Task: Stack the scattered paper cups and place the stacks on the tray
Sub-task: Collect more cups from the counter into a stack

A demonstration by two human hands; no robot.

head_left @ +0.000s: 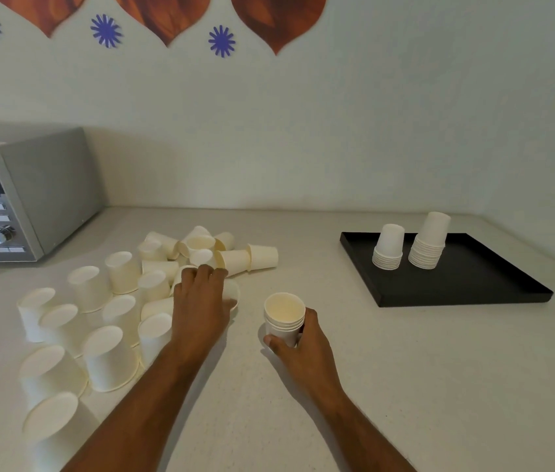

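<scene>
Right hand [298, 342] grips the upright stack [284, 316] at frame centre. Left hand [201, 298] curls over a loose cup [231, 294]; seat it squarely, rim up.

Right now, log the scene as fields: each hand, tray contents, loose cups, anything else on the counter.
left hand: reaches into the pile, fingers curled over a loose cup
right hand: holds upright stack, mouth up, off the tray
tray: black, two upside-down stacks; short stack, taller stack
scattered cups: many, inverted or on their sides, left of the hands
microwave: far left on counter
</scene>
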